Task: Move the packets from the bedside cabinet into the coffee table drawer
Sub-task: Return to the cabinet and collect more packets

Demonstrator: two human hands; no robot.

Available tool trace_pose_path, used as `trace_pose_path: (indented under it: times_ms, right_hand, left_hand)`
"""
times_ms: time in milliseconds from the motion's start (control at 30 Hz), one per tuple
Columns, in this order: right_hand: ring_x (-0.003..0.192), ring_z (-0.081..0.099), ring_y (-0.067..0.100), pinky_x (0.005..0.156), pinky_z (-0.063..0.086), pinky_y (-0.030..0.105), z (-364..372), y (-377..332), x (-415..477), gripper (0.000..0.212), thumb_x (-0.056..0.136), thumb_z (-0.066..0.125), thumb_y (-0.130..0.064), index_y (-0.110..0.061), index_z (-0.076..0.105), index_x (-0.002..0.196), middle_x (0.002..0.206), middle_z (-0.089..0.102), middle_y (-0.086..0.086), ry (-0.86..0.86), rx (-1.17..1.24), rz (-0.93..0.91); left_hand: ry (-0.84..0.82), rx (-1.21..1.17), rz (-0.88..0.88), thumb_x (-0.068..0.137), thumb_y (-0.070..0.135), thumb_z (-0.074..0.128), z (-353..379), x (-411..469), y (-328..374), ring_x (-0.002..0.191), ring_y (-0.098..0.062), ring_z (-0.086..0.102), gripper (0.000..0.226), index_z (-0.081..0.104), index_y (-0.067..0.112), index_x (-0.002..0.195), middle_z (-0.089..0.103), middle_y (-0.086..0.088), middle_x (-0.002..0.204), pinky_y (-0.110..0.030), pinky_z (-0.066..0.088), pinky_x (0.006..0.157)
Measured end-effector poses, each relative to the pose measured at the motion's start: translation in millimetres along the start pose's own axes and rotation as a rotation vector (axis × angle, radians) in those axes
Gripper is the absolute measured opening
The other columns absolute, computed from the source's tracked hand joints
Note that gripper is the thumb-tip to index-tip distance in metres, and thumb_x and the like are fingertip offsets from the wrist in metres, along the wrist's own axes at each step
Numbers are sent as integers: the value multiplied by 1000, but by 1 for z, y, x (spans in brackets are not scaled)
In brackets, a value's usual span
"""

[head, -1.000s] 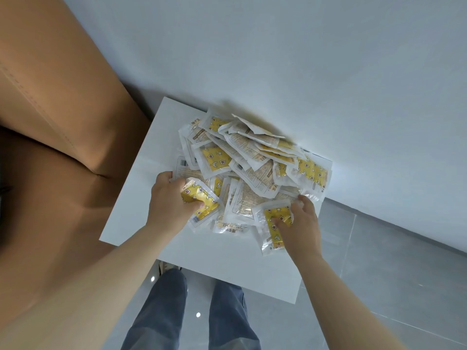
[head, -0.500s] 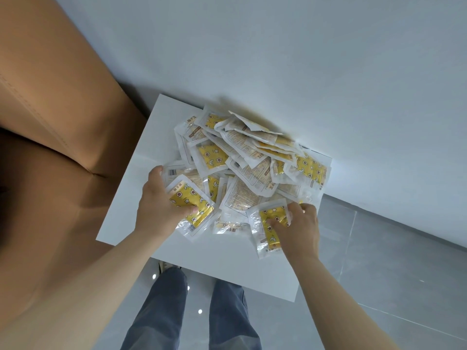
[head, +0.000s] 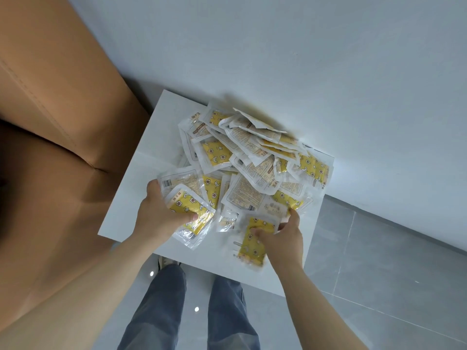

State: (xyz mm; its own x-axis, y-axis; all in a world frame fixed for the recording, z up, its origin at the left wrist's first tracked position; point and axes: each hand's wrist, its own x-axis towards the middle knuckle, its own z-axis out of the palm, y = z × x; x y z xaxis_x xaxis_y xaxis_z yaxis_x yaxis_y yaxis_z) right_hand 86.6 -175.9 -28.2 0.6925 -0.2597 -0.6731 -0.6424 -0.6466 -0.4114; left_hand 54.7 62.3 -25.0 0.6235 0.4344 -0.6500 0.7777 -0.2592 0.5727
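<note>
While right hand [head: 281, 239] pulls, packet [head: 253, 249] slid nearer

A loose heap of small flat packets [head: 252, 157] lies on the white top of the bedside cabinet [head: 136, 198], banked against the wall and spilling toward the near edge. Each is a white sachet with clear borders. Some show a yellow face printed with stars and flowers, others a pale back with fine text, and they overlap at all angles. The front-left packet [head: 192, 210], yellow side up, is gripped by the left hand [head: 159, 218]. The front-right packet [head: 254, 246], also yellow, is pinched by the right hand [head: 283, 238].
</note>
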Motion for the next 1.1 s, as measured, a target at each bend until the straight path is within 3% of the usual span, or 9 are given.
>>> trace_pose_path:
  times_ms: [100, 200, 300, 433, 600, 667, 733, 900, 1100]
  right_hand:
    - [75, 62, 7, 52, 45, 18, 4, 4, -5, 49, 75, 79, -16, -19, 53, 116, 102, 67, -2, -62, 104, 43]
    - [77, 64, 6, 55, 46, 15, 6, 5, -13, 31, 78, 78, -17, -20, 62, 105, 97, 69, -4, -79, 204, 28]
    - [77, 66, 20, 58, 55, 28, 4, 2, -23, 17, 79, 76, -17, -17, 64, 92, 88, 69, -1, -64, 229, -15]
    - [70, 61, 30, 64, 55, 43, 3, -2, -38, 18, 79, 76, -18, -11, 60, 84, 80, 67, 8, -44, 231, -83]
    - [61, 46, 13, 54, 42, 25, 5, -16, -40, 29, 78, 79, -24, -7, 56, 80, 73, 59, 4, -119, 165, -226]
    - [86, 58, 10, 72, 49, 23, 10, -25, -31, 22, 80, 77, -23, -13, 62, 93, 100, 64, -9, -97, 121, -346]
    - [121, 51, 11, 97, 47, 28, 17, -32, -17, 24, 83, 74, -23, -12, 64, 102, 133, 55, -11, -67, -19, -534]
    - [146, 18, 7, 107, 34, 28, 36, -27, -4, 16, 89, 66, -29, -16, 59, 97, 156, 27, -13, -101, -322, -700]
    - [124, 49, 18, 104, 44, 40, 44, 2, -33, 20, 84, 73, -27, -13, 65, 97, 128, 59, -6, 10, -276, -665]
  left_hand:
    - [-40, 13, -17, 57, 21, 90, -4, -3, -7, 91, -18, 56, 84, 38, 16, 122, 55, 1, 106, -16, 43, 59]
    - [-94, 40, -41, 56, 21, 90, -8, -10, -17, 90, -17, 59, 68, 48, 20, 111, 60, 5, 98, -21, 43, 64]
    - [-175, 52, -55, 58, 23, 87, -10, -20, -25, 79, -13, 63, 37, 60, 24, 84, 66, 7, 80, -22, 44, 59]
    - [-196, 60, -100, 51, 39, 75, -14, -26, -31, 69, -15, 63, 33, 64, 17, 73, 66, 1, 70, -21, 42, 53]
    - [-179, 130, -80, 62, 39, 83, -18, -28, -37, 70, -12, 64, 31, 64, 18, 73, 67, 2, 69, -20, 41, 53]
    - [-161, 144, -91, 58, 42, 83, -21, -27, -41, 69, -13, 63, 37, 63, 16, 74, 66, 1, 70, -22, 42, 54]
    - [-151, 149, -110, 51, 48, 78, -24, -27, -44, 71, -13, 63, 45, 63, 15, 77, 67, 0, 73, -25, 47, 56]
    - [-182, 82, -104, 51, 48, 69, -30, -29, -44, 72, -11, 63, 42, 65, 17, 79, 69, 1, 75, -21, 44, 56]
    - [-158, 49, -115, 57, 43, 83, -33, -25, -46, 81, -15, 65, 44, 62, 19, 88, 68, 2, 83, -28, 52, 64]
